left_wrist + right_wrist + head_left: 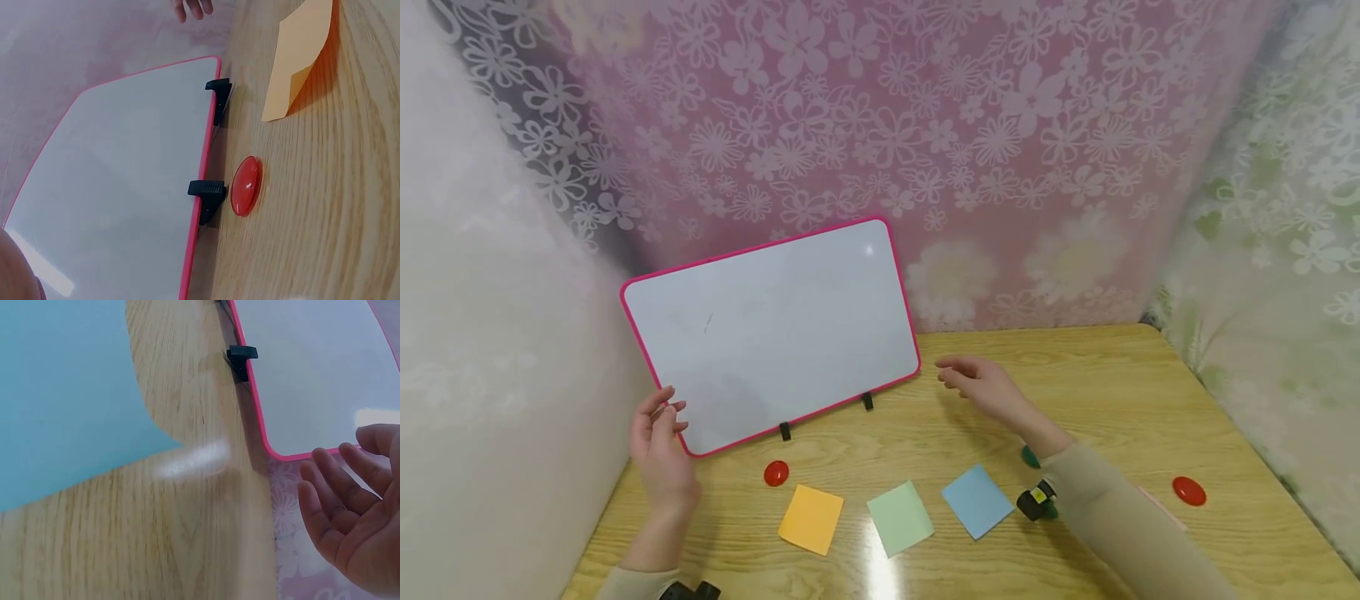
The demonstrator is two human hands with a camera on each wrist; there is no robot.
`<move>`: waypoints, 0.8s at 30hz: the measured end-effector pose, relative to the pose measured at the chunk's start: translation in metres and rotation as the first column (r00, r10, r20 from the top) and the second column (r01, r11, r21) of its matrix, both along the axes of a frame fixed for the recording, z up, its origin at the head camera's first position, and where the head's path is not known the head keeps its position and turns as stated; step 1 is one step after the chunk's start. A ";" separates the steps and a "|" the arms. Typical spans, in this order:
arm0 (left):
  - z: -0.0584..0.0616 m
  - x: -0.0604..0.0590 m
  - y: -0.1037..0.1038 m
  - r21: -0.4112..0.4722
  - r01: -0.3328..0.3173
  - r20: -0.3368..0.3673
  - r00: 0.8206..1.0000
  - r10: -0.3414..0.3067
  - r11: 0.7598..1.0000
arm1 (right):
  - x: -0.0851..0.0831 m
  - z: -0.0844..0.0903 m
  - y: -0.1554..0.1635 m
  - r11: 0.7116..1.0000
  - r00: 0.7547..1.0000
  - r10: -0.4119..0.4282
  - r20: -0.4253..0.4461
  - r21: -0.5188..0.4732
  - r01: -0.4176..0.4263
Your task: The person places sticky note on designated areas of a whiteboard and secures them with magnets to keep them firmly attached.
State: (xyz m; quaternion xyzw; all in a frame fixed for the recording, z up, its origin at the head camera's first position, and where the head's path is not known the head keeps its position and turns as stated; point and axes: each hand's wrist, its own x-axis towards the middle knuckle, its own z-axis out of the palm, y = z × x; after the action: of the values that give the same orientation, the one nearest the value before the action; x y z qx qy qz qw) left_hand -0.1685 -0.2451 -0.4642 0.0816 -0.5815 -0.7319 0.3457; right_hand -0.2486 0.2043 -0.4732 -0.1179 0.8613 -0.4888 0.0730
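Observation:
A whiteboard (pixel 775 333) with a pink rim leans at a tilt against the flowered backdrop, its lower edge on two black stand clips (pixel 786 432). My left hand (pixel 662 450) is at the board's lower left edge, its loosely bent fingers overlapping the rim in the head view. In the left wrist view only a blurred bit of that hand (pixel 15 272) shows. Off the board's right side, my right hand (pixel 981 385) hovers with relaxed, slightly curved fingers and nothing in them. The right wrist view shows its palm (pixel 369 550) turned up, fingertips near the rim.
Orange (pixel 811 520), green (pixel 901 518) and blue (pixel 977 502) sticky notes lie along the front of the wooden table (pixel 1075 367). One red magnet (pixel 777 473) sits below the board, another red disc (pixel 1189 491) at the right. A green disc (pixel 1030 456) is partly hidden by the right arm.

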 end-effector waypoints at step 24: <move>-0.003 -0.013 -0.032 0.084 0.018 0.349 0.936 -0.046 0.996 | -0.062 -0.012 -0.035 0.906 0.963 -0.242 0.118 -0.329 0.268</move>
State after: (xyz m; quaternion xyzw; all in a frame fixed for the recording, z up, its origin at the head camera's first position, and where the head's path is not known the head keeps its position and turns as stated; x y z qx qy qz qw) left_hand -0.1820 -0.2769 -0.4672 0.2149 -0.6057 -0.7336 0.2209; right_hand -0.3104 0.1691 -0.4857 0.0031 0.7680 -0.6402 0.0192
